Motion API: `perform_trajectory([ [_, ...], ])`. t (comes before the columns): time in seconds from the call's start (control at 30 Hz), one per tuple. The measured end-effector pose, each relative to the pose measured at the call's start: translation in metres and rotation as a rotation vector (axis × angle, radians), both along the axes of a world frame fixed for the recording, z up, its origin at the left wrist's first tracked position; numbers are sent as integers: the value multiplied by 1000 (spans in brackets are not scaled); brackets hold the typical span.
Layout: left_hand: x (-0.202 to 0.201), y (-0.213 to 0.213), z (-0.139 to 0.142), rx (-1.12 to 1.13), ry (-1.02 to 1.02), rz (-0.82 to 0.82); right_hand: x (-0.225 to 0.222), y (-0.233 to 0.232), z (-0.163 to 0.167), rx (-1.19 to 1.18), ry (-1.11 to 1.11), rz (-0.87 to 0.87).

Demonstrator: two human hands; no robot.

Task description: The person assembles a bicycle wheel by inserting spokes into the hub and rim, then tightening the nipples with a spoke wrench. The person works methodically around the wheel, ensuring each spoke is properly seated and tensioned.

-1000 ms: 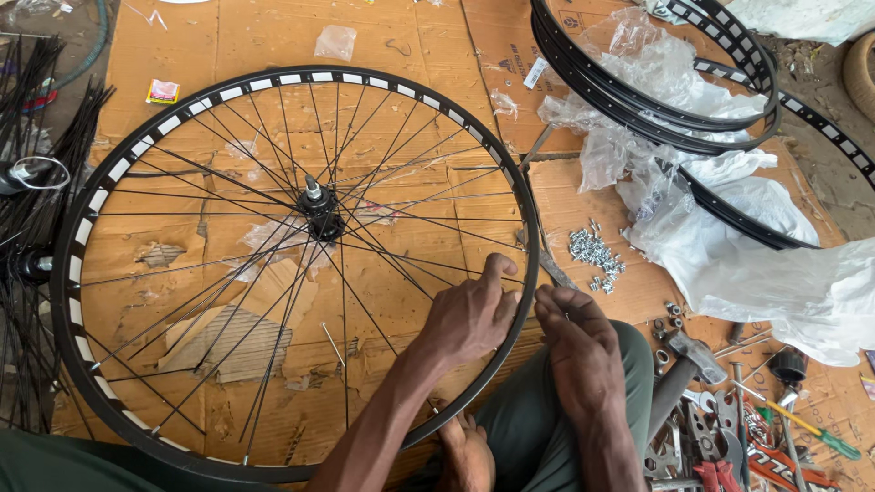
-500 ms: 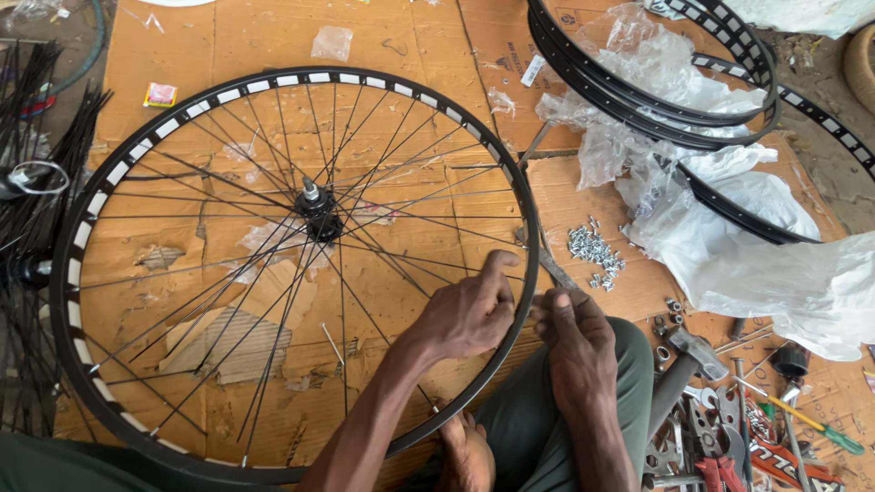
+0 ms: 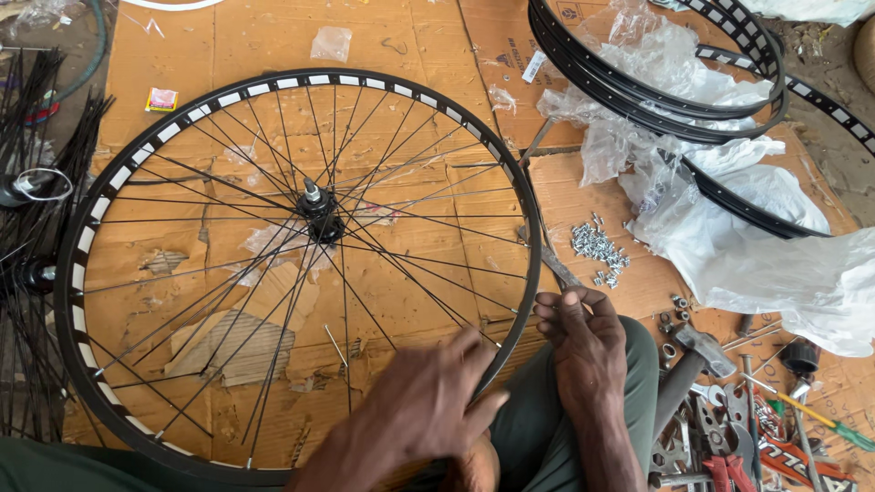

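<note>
A black bicycle wheel (image 3: 292, 264) lies flat on sheets of brown cardboard (image 3: 273, 36) spread over the floor, its rim marked with white blocks, its thin spokes running in to a dark hub (image 3: 317, 211) near the middle. The near edge of the rim rests against the person's lap, over green trousers (image 3: 547, 428). The left hand (image 3: 428, 405) is blurred; it lies over the lower right part of the wheel with its fingers loosely spread across the spokes and the rim, and whether it grips anything cannot be told. The right hand (image 3: 583, 351) sits just outside the rim on the right, fingers curled in together at the tips beside a flat metal tool (image 3: 558, 266) that lies against the rim; whether the fingers pinch the tool or something small cannot be told. Just beyond that hand a heap of small silver spoke nipples (image 3: 599, 248) lies on the cardboard. Farther right, crumpled clear plastic wrap (image 3: 766, 264) covers part of a stack of bare black rims (image 3: 656, 96). At the lower right a hammer (image 3: 688, 364), a green-handled screwdriver (image 3: 825, 424) and other tools are scattered together. Along the left edge a bundle of loose black spokes (image 3: 36, 155) fans out beside another hub.
</note>
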State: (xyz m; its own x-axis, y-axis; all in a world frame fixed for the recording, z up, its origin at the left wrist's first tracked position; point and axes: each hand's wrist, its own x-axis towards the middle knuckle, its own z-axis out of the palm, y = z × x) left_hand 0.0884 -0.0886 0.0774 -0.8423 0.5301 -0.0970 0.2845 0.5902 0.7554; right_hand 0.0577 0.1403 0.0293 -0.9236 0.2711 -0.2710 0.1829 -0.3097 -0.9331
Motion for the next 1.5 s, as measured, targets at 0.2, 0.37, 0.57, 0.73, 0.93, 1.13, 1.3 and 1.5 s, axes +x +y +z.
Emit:
perform_trajectory([
  [0.2, -4, 35, -20, 116, 90, 241, 2, 4, -6, -5, 98, 74],
  [0.37, -46, 74, -38, 183, 123, 370, 0, 1, -7, 79, 32, 73],
  [0.57, -59, 65, -48, 38, 258, 399, 1, -2, -7, 210, -4, 129],
  [0.73, -68, 54, -37, -154, 120, 415, 1, -5, -5, 285, 10, 183],
  [0.93, -68, 54, -42, -243, 119, 469, 3, -2, -3, 270, 36, 261],
  [1.13, -76, 47, -60, 19, -13, 292, 5, 0, -5, 256, 44, 301],
  [1.3, -81, 35, -56, 103, -98, 232, 3, 0, -4, 281, 43, 302],
  [1.5, -79, 35, -46, 28, -65, 244, 6, -3, 0, 425, 144, 293],
])
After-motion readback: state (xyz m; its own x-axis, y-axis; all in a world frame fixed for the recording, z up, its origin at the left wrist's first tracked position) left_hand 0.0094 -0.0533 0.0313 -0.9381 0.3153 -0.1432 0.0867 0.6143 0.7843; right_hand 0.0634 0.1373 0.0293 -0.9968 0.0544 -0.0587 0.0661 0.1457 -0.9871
